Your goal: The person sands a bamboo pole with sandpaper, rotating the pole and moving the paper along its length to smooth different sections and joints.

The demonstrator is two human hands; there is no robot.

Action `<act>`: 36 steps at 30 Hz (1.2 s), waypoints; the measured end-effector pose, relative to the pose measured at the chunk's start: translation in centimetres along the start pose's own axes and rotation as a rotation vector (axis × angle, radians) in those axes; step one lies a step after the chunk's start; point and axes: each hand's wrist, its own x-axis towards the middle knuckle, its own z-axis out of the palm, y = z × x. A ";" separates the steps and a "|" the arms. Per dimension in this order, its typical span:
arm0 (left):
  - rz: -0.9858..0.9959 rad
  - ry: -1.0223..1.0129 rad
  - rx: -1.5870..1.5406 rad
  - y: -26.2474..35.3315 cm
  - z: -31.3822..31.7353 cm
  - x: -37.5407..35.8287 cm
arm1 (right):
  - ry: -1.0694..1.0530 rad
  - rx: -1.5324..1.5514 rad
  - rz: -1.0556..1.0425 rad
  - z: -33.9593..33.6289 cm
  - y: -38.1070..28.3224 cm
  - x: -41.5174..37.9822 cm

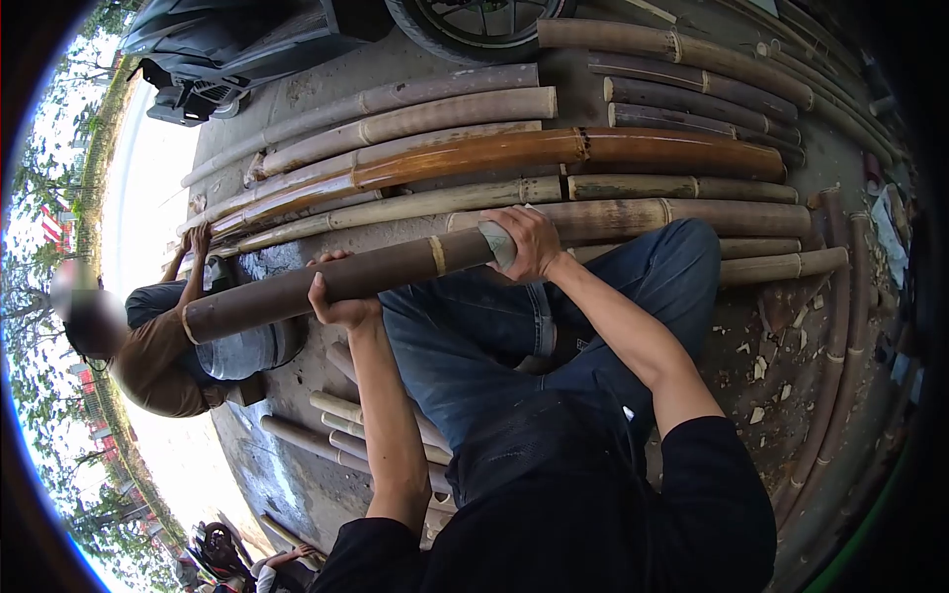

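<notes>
A thick, dark brown bamboo pole (386, 277) lies tilted across the space above my lap, with a pale ring at a node near its right end. Around its underside, left of the middle, my left hand (344, 301) is wrapped with the thumb up in front. My right hand (529, 242) is closed over the pole's right end, pressing a pale grey sheet (497, 243) against the surface. Whether the sheet is cloth or sandpaper cannot be made out. My fingers partly hide that end of the pole.
Several bamboo poles lie beyond my knees, among them a wet, glossy orange-brown pole (474, 158). A co-worker (158, 346) crouches at the left near a bucket (242, 351). A motorcycle wheel (474, 25) stands at the top. Chips (759, 371) litter the ground at right.
</notes>
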 end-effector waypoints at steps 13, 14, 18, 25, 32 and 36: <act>0.011 -0.092 -0.066 0.2 0.5 -1.7 | 0.056 0.011 0.041 0.9 0.3 -0.1; 0.015 -0.087 -0.079 0.0 0.6 -1.8 | 0.003 -0.024 0.096 0.4 2.1 -1.2; 0.069 -0.318 -0.107 0.0 2.3 -2.2 | -0.077 0.057 0.076 -0.6 -0.3 0.5; 0.234 -0.718 0.091 0.8 6.9 -2.9 | 0.128 0.161 0.022 0.4 -7.3 3.6; 0.298 -0.123 0.401 3.8 12.4 -6.6 | 0.365 0.117 -0.006 0.8 -7.7 3.0; 0.303 -0.283 0.173 3.6 11.6 -6.7 | 0.396 0.079 0.009 0.3 -6.1 3.0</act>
